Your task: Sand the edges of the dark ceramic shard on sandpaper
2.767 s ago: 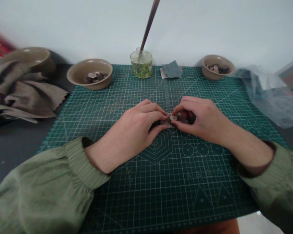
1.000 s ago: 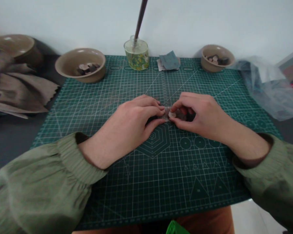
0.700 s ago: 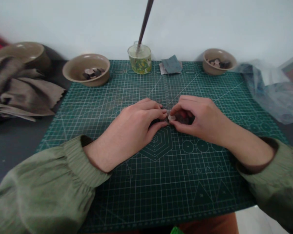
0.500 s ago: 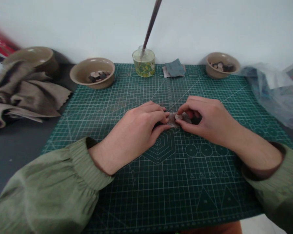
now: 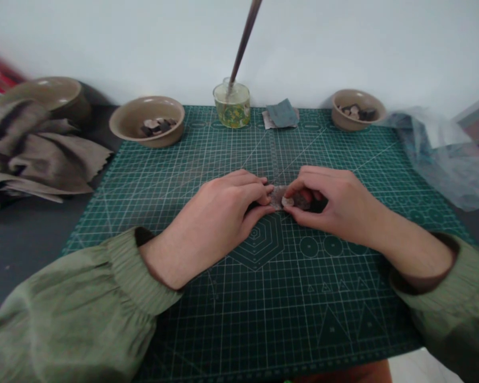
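Observation:
In the head view, a small greyish-brown piece of sandpaper [image 5: 278, 196] lies flat on the green cutting mat [image 5: 239, 319]. My left hand [image 5: 233, 205] presses it down at its left end, thumb at the near edge and bent fingers on the far side. My right hand [image 5: 329, 194] pinches a small pale, roundish stone piece [image 5: 288, 202] between thumb and index finger. The stone rests against the sandpaper. My right fingers partly cover the sandpaper's right end.
Two brown bowls, left [image 5: 147, 121] and right [image 5: 358, 109], hold dark and pale pieces. Between them stand a glass cup [image 5: 232, 109] with a long stick and stacked sheets [image 5: 281, 113]. A brown cloth [image 5: 51, 154] and larger bowl [image 5: 43, 88] lie left; clear plastic [image 5: 443, 165] lies right.
My right hand has shifted slightly toward me, bringing the stone piece nearer the sandpaper's front edge. My left hand stays on the sandpaper. The whole view has moved a little.

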The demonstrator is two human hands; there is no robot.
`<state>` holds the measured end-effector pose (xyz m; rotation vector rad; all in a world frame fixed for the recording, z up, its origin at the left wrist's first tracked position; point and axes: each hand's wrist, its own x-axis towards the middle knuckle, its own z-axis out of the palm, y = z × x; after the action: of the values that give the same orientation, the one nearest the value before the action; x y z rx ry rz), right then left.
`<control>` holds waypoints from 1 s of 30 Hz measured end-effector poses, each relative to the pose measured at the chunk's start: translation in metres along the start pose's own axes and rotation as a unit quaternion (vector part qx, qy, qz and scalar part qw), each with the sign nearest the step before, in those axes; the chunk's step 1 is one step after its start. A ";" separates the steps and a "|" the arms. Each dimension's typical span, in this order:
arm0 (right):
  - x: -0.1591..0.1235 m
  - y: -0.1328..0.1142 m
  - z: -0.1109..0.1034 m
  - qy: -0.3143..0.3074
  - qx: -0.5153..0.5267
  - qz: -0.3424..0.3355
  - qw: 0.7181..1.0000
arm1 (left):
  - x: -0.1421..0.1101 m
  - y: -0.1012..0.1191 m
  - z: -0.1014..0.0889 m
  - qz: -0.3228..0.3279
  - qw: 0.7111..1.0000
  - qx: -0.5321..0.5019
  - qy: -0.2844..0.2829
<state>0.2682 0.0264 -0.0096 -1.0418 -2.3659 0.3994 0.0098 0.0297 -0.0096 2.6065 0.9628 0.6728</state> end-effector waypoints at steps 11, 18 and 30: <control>0.001 0.001 0.003 0.010 -0.009 0.002 1.000 | 0.000 -0.002 0.000 -0.004 1.000 0.000 0.007; 0.001 0.005 0.000 0.007 -0.011 -0.011 1.000 | 0.002 -0.003 0.001 0.003 1.000 -0.007 0.009; 0.002 0.006 0.000 0.032 -0.039 0.015 0.999 | 0.000 -0.004 0.000 0.009 1.000 -0.020 0.014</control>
<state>0.2706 0.0317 -0.0115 -1.1089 -2.3275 0.2823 0.0080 0.0324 -0.0112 2.5801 0.9238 0.7282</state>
